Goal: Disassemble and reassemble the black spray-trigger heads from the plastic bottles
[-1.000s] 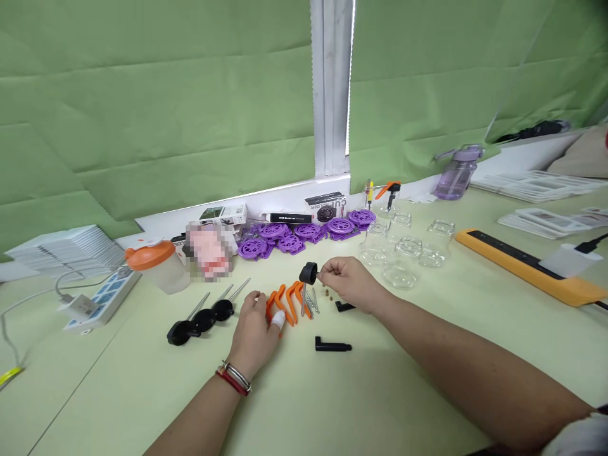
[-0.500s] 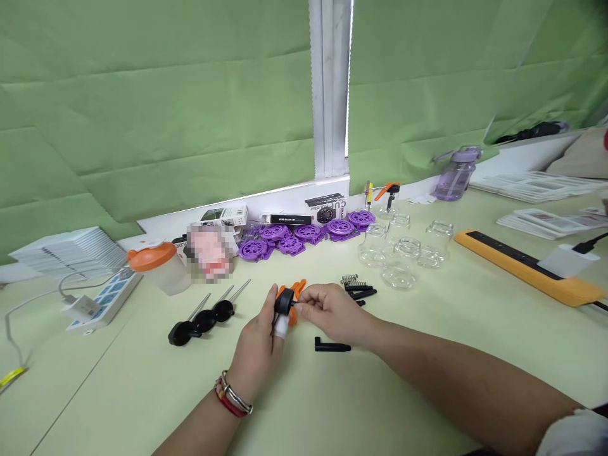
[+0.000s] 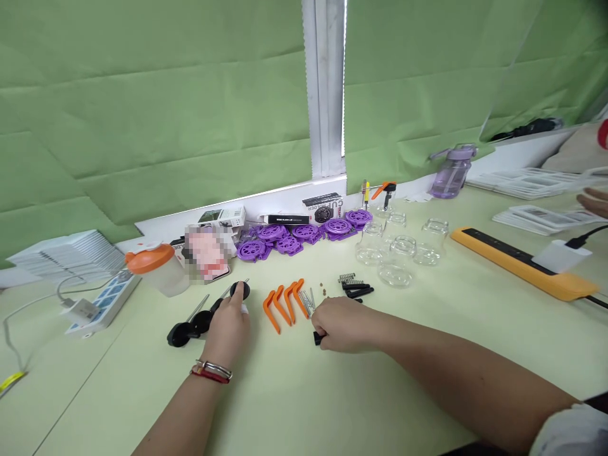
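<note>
- Bright, fairly even light covers the pale table (image 3: 266, 405), with no harsh glare on its surface.
- At the far middle, a thin, nearly white strip of light runs down beside the window frame (image 3: 325, 95).
- Soft, faint shadows lie near the left hand (image 3: 228, 332) and right hand (image 3: 344, 324).
- The far right upper corner is dimmer than the green covering (image 3: 190, 114) elsewhere.
- Small highlights edge the glass jars (image 3: 396, 273).
- Wide-angle stretching shows toward the sides, strongest along the right forearm (image 3: 456, 367).
- Coarse pixelation hides much of the phone (image 3: 208, 253).
- Fine detail is soft on the small parts.
</note>
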`<state>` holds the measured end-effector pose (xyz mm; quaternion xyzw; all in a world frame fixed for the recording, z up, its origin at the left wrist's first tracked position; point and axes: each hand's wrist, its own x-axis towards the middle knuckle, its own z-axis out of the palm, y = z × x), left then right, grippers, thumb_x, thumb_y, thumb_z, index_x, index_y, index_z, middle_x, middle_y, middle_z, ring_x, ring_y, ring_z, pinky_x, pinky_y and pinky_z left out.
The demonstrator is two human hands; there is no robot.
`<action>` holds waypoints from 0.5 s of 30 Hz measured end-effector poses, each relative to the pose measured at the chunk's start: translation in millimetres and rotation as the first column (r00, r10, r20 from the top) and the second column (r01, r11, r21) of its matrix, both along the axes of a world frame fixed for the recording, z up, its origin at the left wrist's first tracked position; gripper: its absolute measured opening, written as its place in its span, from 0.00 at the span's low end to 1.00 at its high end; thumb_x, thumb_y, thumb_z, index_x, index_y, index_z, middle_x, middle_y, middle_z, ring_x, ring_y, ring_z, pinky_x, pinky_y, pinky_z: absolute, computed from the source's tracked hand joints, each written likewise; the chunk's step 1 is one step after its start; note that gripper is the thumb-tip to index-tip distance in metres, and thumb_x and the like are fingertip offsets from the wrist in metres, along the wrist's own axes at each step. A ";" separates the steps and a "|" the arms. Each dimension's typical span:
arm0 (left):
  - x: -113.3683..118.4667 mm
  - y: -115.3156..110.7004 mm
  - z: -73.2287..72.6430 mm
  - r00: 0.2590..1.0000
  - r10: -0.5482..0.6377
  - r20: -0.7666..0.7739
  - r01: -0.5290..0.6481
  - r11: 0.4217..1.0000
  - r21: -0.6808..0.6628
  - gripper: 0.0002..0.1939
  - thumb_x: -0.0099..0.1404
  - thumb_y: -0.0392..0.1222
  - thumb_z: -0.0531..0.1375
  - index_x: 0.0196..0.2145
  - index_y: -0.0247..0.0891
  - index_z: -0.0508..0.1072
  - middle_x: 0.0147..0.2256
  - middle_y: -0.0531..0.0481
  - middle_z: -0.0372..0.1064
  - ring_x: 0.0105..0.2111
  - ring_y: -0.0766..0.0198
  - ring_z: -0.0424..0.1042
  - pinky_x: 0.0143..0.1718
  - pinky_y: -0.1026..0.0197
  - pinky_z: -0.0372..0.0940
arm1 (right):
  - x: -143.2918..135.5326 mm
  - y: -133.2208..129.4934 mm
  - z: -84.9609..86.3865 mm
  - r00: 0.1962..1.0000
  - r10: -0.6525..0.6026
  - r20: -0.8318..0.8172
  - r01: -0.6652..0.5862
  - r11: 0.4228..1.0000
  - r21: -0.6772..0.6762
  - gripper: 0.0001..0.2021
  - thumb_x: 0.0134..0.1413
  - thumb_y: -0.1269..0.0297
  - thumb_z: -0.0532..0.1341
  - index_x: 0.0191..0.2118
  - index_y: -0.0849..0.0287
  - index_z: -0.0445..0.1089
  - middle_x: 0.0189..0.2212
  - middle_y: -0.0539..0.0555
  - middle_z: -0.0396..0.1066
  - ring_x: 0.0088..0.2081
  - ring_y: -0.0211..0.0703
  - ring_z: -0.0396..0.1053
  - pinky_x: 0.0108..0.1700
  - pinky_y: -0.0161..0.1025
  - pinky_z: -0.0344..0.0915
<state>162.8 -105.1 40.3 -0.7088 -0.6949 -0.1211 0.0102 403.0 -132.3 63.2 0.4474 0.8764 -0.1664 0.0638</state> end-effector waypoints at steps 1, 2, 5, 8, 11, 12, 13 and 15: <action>1.1 -0.8 0.0 1.000 0.008 -0.024 -0.009 1.000 -0.021 0.28 0.62 0.34 0.45 0.61 0.32 0.53 0.38 0.37 0.68 0.37 0.54 0.69 0.34 0.59 0.61 | 0.9 0.7 -0.6 1.000 0.003 -0.009 -0.003 1.000 0.001 0.08 0.41 0.68 0.58 0.19 0.59 0.57 0.19 0.50 0.59 0.25 0.38 0.58 0.23 0.34 0.45; 1.8 -1.7 0.2 0.999 0.016 -0.049 -0.018 0.999 -0.036 0.29 0.62 0.34 0.45 0.61 0.31 0.51 0.37 0.37 0.68 0.36 0.54 0.70 0.33 0.59 0.61 | 1.9 1.5 -1.2 1.000 0.004 -0.019 -0.004 1.000 0.002 0.08 0.40 0.68 0.58 0.19 0.59 0.56 0.19 0.49 0.58 0.25 0.38 0.58 0.22 0.34 0.45; 1.9 -4.5 0.4 0.991 0.032 -0.133 -0.045 0.995 -0.094 0.31 0.62 0.37 0.46 0.62 0.31 0.48 0.35 0.38 0.69 0.33 0.54 0.70 0.29 0.59 0.60 | 4.2 3.4 -2.7 1.000 -0.002 -0.031 0.002 1.000 -0.010 0.07 0.38 0.71 0.57 0.20 0.59 0.56 0.20 0.49 0.59 0.25 0.36 0.57 0.22 0.33 0.45; 1.2 -6.3 -1.2 0.972 0.001 -0.235 -0.038 0.987 -0.153 0.28 0.61 0.40 0.48 0.60 0.36 0.55 0.38 0.40 0.69 0.34 0.53 0.71 0.27 0.60 0.60 | 4.9 4.4 -2.0 1.000 -0.008 -0.021 0.007 0.999 -0.037 0.05 0.36 0.73 0.56 0.21 0.59 0.57 0.21 0.49 0.59 0.24 0.36 0.56 0.22 0.33 0.45; 1.5 -8.8 -0.4 0.954 -0.016 -0.298 -0.029 0.989 -0.147 0.24 0.63 0.41 0.47 0.56 0.39 0.61 0.37 0.41 0.69 0.33 0.54 0.71 0.25 0.60 0.60 | 6.6 5.5 0.2 1.000 -0.023 -0.010 0.022 0.998 -0.052 0.04 0.37 0.73 0.56 0.22 0.59 0.60 0.21 0.49 0.60 0.24 0.37 0.57 0.22 0.34 0.45; 2.3 -10.5 1.1 0.950 -0.012 -0.312 -0.029 0.991 -0.128 0.23 0.63 0.42 0.46 0.54 0.39 0.63 0.36 0.41 0.69 0.32 0.54 0.71 0.25 0.60 0.60 | 8.1 5.8 0.8 0.999 -0.036 -0.023 0.035 0.998 -0.052 0.03 0.37 0.72 0.57 0.22 0.59 0.61 0.22 0.50 0.61 0.25 0.38 0.58 0.23 0.34 0.45; 3.8 -12.9 3.0 0.947 -0.009 -0.322 -0.022 0.995 -0.095 0.21 0.63 0.42 0.46 0.53 0.39 0.65 0.36 0.41 0.69 0.31 0.53 0.71 0.25 0.60 0.61 | 10.1 5.8 1.0 0.997 -0.055 -0.045 0.053 0.997 -0.051 0.03 0.37 0.72 0.57 0.24 0.58 0.62 0.23 0.50 0.62 0.25 0.38 0.59 0.23 0.34 0.45; 9.6 -20.0 6.6 0.951 -0.023 -0.307 0.026 1.000 0.007 0.19 0.63 0.40 0.47 0.49 0.37 0.68 0.36 0.39 0.68 0.34 0.51 0.70 0.26 0.58 0.61 | 15.9 4.8 0.0 0.988 -0.110 -0.108 0.105 0.993 -0.048 0.04 0.38 0.70 0.57 0.26 0.58 0.64 0.25 0.51 0.64 0.26 0.39 0.60 0.23 0.34 0.46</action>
